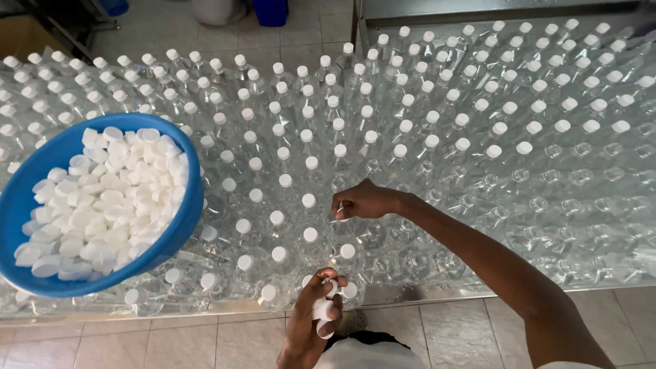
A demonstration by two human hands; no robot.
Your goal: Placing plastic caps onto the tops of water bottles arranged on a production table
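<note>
Both hands work low in the frame: the right hand (365, 200) pinches a white cap (339, 208) over an open bottle (339, 229), while the left hand (311, 311) is closed around a few spare caps (324, 309). At left, a blue bowl (179, 229) brims with white caps, resting on clear bottles (478, 178) filling the frame.

Both arms are showing bare to the upper arm. The right hand (365, 200) and left hand (311, 311) are wearing no gloves, rings or watch. A white garment is showing at the right shoulder and at the waist.
</note>
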